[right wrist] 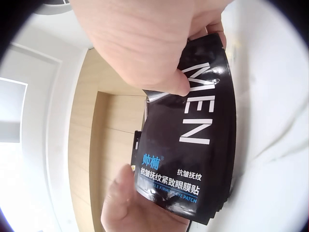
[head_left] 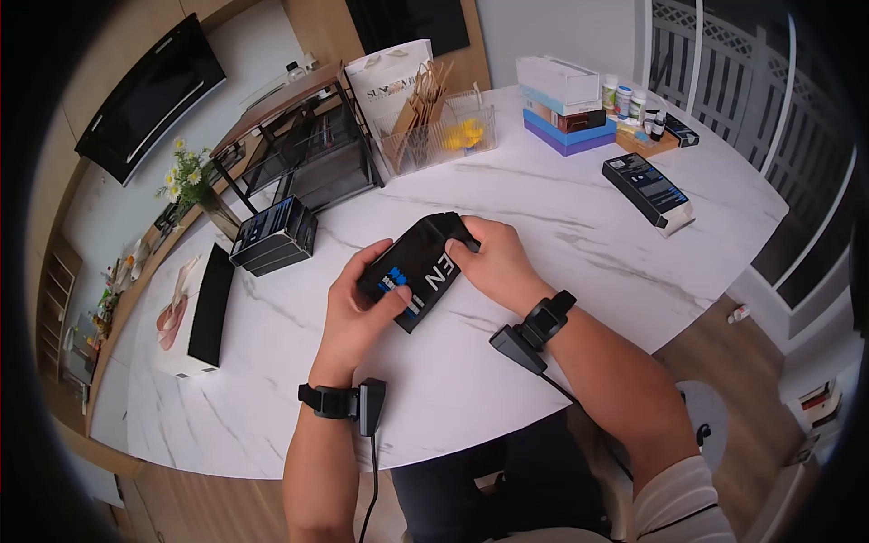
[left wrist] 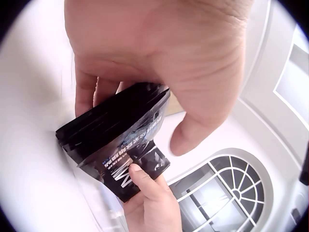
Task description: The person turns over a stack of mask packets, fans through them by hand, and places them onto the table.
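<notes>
In front of me a stack of several black eye patch sachets (head_left: 412,262), with "MEN" in white and blue lettering, is held tilted over the table. My left hand (head_left: 355,308) holds its near end, fingers behind and thumb over the printed face. At the far end, my right hand (head_left: 493,262) grips the stack with the thumb pressed on the front, beside the lettering. The layered sachet edges (left wrist: 113,113) fan slightly apart in the left wrist view. From the right wrist, the printed front (right wrist: 188,159) faces the camera, and the left thumb stands off its surface.
Black boxes (head_left: 276,237) stand at the left, near a white box with a black side (head_left: 210,308). A black carton (head_left: 647,192) lies at the right. Farther back are a dark rack (head_left: 312,154), a clear bin (head_left: 439,140), stacked boxes (head_left: 561,109) and bottles (head_left: 625,98).
</notes>
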Tool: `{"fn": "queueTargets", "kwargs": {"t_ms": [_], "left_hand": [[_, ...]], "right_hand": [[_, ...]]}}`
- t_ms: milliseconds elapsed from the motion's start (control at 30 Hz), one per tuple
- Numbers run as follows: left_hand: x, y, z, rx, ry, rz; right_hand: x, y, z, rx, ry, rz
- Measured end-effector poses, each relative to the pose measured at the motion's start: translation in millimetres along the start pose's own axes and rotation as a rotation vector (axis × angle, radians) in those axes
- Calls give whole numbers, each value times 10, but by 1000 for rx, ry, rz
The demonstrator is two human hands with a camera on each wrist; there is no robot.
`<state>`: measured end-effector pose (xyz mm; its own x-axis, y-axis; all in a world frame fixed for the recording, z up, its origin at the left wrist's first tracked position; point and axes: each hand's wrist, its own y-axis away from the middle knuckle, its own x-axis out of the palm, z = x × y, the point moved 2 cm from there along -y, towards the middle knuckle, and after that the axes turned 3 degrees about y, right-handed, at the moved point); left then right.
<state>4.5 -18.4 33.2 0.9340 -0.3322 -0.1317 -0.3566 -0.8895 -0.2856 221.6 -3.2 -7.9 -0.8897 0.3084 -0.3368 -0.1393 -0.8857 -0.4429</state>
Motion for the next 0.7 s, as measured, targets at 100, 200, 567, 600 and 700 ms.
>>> {"fn": "queueTargets", "kwargs": {"t_ms": [100, 200, 567, 600, 700], "left_hand": [[-98, -60, 2, 221, -302, -38], [-167, -24, -77, 270, -443, -77], [6, -1, 39, -10, -36, -45], [52, -15, 98, 68, 105, -111], [144, -35, 289, 131, 193, -140]], "right_hand": [[-47, 24, 106, -25, 22, 19], [-32, 65, 250, -107, 18, 49], [160, 152, 221, -69, -376, -49], [226, 150, 110, 16, -482, -26], [408, 210, 132, -51, -510, 146]]}}
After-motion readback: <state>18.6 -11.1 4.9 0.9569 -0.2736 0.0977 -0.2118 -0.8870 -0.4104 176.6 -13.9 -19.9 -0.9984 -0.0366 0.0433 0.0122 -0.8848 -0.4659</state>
